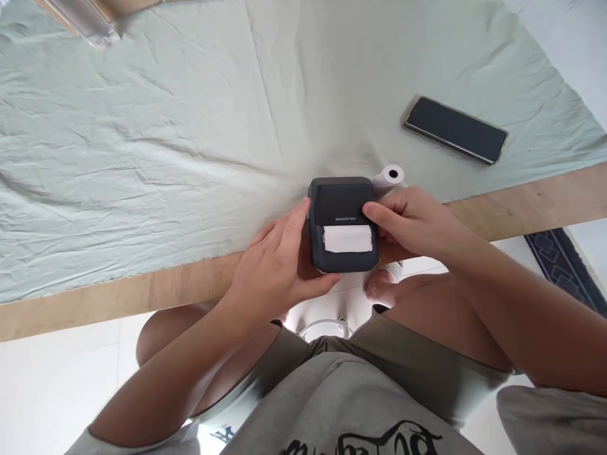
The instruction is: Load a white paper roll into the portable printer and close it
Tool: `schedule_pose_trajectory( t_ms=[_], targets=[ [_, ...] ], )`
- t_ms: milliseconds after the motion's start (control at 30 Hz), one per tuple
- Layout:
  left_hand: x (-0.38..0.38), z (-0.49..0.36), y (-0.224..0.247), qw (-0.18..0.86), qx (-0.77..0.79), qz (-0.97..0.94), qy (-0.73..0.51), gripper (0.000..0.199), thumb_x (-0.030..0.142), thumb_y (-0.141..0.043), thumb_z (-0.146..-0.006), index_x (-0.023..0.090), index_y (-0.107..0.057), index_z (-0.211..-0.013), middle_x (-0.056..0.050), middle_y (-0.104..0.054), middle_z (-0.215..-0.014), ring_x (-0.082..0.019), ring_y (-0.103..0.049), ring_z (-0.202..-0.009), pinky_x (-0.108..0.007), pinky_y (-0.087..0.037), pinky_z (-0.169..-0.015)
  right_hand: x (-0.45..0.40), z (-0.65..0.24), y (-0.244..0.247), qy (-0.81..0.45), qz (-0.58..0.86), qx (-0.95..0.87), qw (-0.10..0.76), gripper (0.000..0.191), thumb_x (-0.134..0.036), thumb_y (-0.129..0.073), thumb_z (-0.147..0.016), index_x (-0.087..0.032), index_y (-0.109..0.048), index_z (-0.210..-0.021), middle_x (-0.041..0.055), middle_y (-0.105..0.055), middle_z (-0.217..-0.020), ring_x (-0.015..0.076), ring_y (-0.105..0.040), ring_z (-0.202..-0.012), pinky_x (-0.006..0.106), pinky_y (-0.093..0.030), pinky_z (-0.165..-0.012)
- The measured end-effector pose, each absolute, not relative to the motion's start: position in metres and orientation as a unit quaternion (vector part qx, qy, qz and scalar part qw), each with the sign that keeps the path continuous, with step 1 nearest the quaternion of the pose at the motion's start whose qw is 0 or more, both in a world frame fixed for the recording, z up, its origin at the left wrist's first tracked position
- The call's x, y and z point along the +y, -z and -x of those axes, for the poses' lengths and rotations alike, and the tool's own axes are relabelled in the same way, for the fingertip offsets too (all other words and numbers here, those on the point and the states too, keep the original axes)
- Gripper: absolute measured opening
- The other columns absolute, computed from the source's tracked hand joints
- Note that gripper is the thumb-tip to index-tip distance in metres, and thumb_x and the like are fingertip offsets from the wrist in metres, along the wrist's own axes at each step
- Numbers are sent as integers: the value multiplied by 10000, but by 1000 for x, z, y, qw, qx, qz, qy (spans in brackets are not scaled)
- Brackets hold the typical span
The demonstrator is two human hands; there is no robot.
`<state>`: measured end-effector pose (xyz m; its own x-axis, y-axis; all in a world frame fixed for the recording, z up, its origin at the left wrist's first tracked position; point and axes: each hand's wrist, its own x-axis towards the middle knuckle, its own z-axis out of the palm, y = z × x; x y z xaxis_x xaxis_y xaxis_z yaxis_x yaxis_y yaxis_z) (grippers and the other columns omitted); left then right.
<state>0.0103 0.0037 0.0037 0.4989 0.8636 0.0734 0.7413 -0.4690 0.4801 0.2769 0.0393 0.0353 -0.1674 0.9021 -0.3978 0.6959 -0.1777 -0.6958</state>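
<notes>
Between my two hands is a small black label printer (344, 202), marked NIIMBOT, near the table's front edge. A strip of white paper (348, 239) sticks out of the slot in its face. My left hand (277, 262) grips the printer's left side, its thumb along the lower edge. My right hand (412, 221) holds the right side, with the thumb on the top face and the other fingers partly hidden. Just behind the printer's upper right corner lies a white paper roll (389, 178) with a dark core.
A dark-screened phone (458, 129) in a case lies on the pale green cloth (190, 126) to the right. A clear plastic object (99, 28) is at the far left. The table's wooden front edge (535, 199) runs close to my lap.
</notes>
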Motion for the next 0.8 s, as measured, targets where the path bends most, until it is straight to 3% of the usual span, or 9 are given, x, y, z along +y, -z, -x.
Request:
schedule_pose_trajectory(
  t_ms=[67, 133, 233, 333, 500, 600, 800],
  targets=[
    [4, -9, -1, 198, 477, -844, -142, 1068, 622, -839, -941, 108, -375, -1753, -215, -619, -1726, -396, -640, -1572, -518, -508, -1335, 37, -279, -33, -390, 638, -649, 141, 567, -459, -496, -1093, -231, -476, -574, 23, -535, -574, 150, -505, -547, 312, -404, -545],
    [5, -8, 1, 181, 469, -854, -134, 1043, 650, -825, -966, 100, -395, -1741, -221, -602, -1742, -404, -628, -1583, -523, -493, -1348, 34, -282, -32, -349, 631, -678, 142, 369, -316, -485, -1007, -243, -526, -647, 35, -618, -627, 189, -581, -619, 327, -438, -592],
    [4, -7, 4, 147, 450, -870, -137, 1039, 674, -803, -998, 74, -392, -1740, -242, -585, -1751, -404, -628, -1583, -514, -500, -1340, 32, -284, -33, -288, 623, -721, 99, 91, -280, -521, -892, -255, -607, -874, 39, -695, -714, 231, -614, -664, 336, -398, -602],
    [4, -6, 7, 127, 440, -877, -143, 1060, 727, -767, -1019, 44, -388, -1736, -267, -594, -1734, -409, -649, -1558, -523, -523, -1317, 30, -283, -32, -236, 631, -737, 61, 120, -303, -515, -899, -254, -578, -988, 44, -669, -708, 236, -545, -602, 339, -322, -589],
    [3, -1, 12, 119, 454, -871, -142, 1117, 810, -801, -954, 128, -411, -1749, -234, -679, -1646, -425, -710, -1474, -530, -584, -1254, 28, -275, -29, -200, 625, -752, 59, 34, -293, -483, -930, -270, -467, -911, 43, -627, -709, 218, -484, -576, 341, -295, -598],
    [2, 2, 12, 98, 439, -877, -171, 1102, 780, -829, -950, 117, -421, -1732, -238, -712, -1593, -417, -739, -1434, -507, -599, -1243, 29, -271, -31, -201, 614, -760, 66, 73, -287, -466, -929, -277, -412, -881, 41, -612, -701, 214, -470, -575, 346, -304, -606],
    [-1, 2, 12, 83, 432, -876, -196, 1051, 736, -772, -1021, 79, -387, -1745, -309, -641, -1658, -428, -734, -1446, -528, -617, -1231, 29, -271, -33, -222, 627, -747, 5, 63, -312, -468, -928, -269, -450, -887, 36, -593, -662, 214, -468, -555, 350, -275, -610]
  ],
)
